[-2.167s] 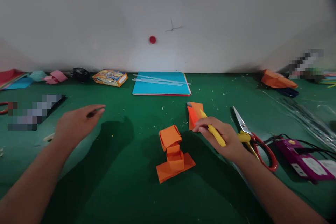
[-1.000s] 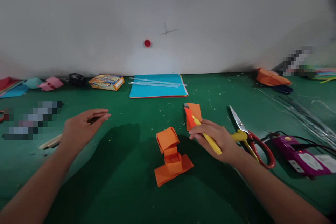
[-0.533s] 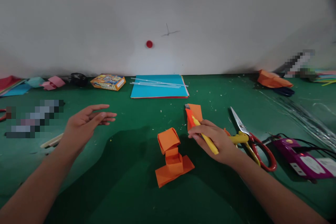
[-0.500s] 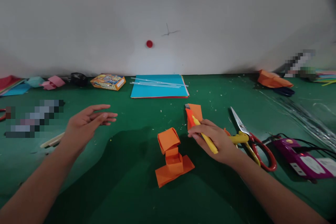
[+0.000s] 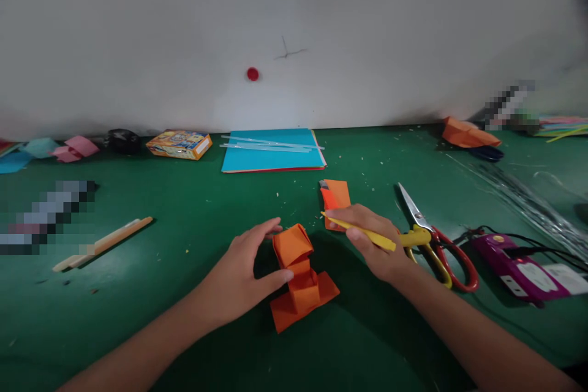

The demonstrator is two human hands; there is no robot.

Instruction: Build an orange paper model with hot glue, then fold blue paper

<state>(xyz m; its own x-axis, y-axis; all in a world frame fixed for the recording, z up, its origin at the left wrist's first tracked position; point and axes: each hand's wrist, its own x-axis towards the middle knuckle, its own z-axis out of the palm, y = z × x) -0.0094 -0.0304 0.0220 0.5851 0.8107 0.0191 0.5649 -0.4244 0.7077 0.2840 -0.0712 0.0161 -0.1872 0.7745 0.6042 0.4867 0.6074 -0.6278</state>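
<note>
Head view shows two hands (image 5: 248, 272), one yellow tool (image 5: 377, 239).

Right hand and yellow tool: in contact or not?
Touching. The head view shows the right hand gripping the yellow tool between its thumb and fingers.

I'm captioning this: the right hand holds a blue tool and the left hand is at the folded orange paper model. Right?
Blue is wrong: the head view shows the right hand holding a yellow tool; the left hand is at the folded orange paper model.
</note>
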